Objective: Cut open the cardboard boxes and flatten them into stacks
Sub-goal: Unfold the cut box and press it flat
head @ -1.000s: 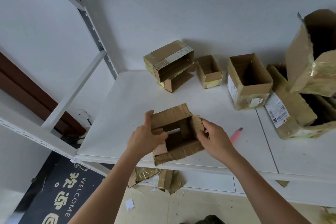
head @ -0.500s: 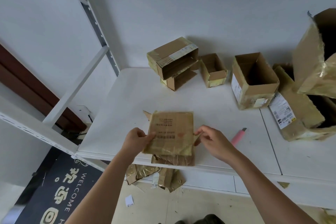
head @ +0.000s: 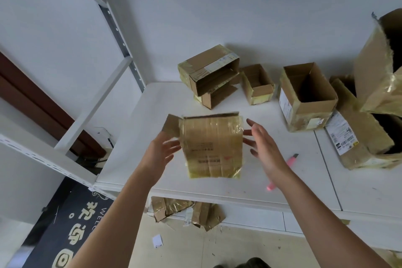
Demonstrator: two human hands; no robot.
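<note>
Cardboard box (head: pixel 212 146), open a second ago, is now flattened over the white shelf (head: pixel 134 137). Left hand (head: pixel 162 154) and right hand (head: pixel 264 148) have released their grip; both flank it with straight fingers.

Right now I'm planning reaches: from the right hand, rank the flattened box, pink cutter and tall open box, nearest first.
From the right hand:
1. Flattened box, just left, by the fingertips.
2. Pink cutter, lower right, partly behind the wrist.
3. Tall open box, farther back right.
</note>
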